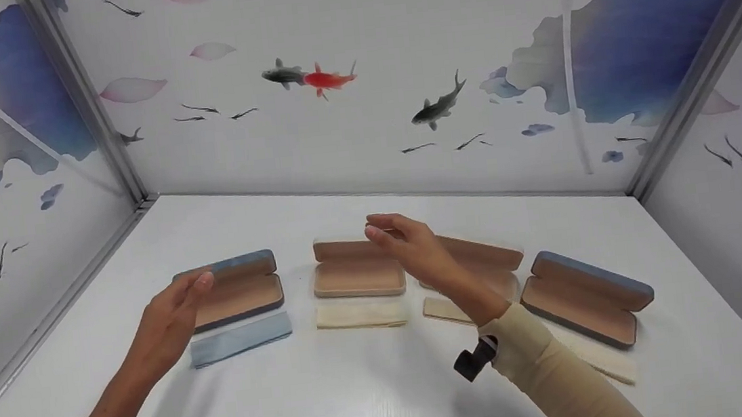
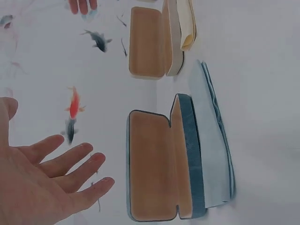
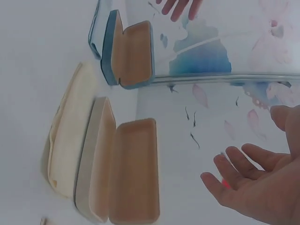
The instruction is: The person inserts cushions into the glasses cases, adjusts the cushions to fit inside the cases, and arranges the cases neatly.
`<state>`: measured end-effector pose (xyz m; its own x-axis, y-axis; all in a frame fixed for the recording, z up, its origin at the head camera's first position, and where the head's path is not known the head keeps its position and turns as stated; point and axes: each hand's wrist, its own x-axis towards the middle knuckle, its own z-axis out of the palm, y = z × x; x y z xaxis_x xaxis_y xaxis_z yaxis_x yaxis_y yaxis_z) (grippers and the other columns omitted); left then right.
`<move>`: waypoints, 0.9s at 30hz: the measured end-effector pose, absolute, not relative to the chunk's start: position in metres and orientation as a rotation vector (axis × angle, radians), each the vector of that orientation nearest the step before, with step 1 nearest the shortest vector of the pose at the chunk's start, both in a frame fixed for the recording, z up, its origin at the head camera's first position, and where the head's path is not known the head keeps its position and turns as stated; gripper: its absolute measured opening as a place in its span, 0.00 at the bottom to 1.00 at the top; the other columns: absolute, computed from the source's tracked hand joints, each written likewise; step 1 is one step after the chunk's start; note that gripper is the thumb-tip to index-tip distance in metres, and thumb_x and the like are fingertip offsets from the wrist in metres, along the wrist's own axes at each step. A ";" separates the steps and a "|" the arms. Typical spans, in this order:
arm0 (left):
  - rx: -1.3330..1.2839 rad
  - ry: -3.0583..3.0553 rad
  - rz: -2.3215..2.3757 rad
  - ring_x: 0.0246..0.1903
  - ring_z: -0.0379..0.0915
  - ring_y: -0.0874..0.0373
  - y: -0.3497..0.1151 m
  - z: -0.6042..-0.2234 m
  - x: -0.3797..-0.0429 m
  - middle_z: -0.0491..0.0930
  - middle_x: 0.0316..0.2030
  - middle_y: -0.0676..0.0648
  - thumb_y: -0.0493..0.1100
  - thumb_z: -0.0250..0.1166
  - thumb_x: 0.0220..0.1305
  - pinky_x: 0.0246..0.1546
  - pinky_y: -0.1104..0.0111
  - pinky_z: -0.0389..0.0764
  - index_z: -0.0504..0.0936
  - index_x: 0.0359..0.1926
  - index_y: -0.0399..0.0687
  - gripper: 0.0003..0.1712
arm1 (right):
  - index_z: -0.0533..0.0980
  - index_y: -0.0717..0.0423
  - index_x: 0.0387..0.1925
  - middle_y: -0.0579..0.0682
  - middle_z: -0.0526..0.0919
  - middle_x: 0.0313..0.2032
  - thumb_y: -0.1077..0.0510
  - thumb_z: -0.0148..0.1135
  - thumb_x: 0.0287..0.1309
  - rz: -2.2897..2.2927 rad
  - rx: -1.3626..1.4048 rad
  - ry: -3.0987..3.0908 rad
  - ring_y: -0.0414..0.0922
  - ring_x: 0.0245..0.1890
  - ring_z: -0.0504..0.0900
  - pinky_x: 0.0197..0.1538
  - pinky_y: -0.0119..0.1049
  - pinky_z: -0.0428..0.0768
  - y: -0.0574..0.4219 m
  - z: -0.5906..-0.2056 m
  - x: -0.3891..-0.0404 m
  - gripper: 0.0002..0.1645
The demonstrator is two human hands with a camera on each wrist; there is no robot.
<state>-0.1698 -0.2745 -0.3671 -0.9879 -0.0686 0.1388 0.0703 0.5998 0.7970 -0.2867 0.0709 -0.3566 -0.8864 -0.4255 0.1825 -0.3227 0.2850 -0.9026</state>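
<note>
Hinged cases [image 1: 359, 280] gape behind folded cloths [image 1: 361, 315] on the desk [image 1: 321, 397]; the left hand [image 1: 169, 322] and right hand [image 1: 421, 251] (fingers [image 2: 86, 169] loosely extended) hover above.

On the table [image 1: 335, 402], in a row from left to right, four glasses cases [image 1: 359, 279]; just before each, one cloth [image 1: 361, 315]; behind, the back wall [image 1: 352, 149]; to left and right, side walls [image 1: 55, 252].
</note>
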 end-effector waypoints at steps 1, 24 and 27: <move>0.021 -2.656 -1.356 0.68 0.65 0.36 -0.276 -0.369 -0.169 0.71 0.67 0.33 0.61 0.41 0.79 0.68 0.42 0.67 0.68 0.70 0.38 0.36 | 0.70 0.52 0.69 0.53 0.77 0.65 0.45 0.56 0.72 -1.688 -0.699 2.418 0.50 0.66 0.75 0.68 0.50 0.73 0.067 -0.358 -0.287 0.29; 0.670 -2.561 -1.758 0.37 0.86 0.62 -0.323 -0.426 -0.171 0.85 0.48 0.37 0.50 0.53 0.76 0.39 0.70 0.87 0.67 0.66 0.23 0.34 | 0.75 0.62 0.61 0.61 0.79 0.62 0.51 0.62 0.69 -1.815 -0.313 1.940 0.53 0.60 0.81 0.62 0.43 0.80 -0.023 -0.408 -0.284 0.26; 0.707 -2.600 -1.727 0.34 0.84 0.63 -0.329 -0.429 -0.173 0.84 0.48 0.34 0.49 0.54 0.75 0.37 0.71 0.86 0.65 0.66 0.20 0.34 | 0.76 0.62 0.59 0.60 0.80 0.60 0.53 0.63 0.68 -1.799 -0.288 1.945 0.52 0.59 0.82 0.61 0.44 0.81 -0.032 -0.413 -0.283 0.24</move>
<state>-0.1729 -0.3294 -0.4293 -0.9007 -0.3268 -0.2864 -0.3907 0.3207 0.8629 -0.2830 -0.0322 -0.4132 -0.8665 -0.4588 -0.1967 0.1605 0.1171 -0.9801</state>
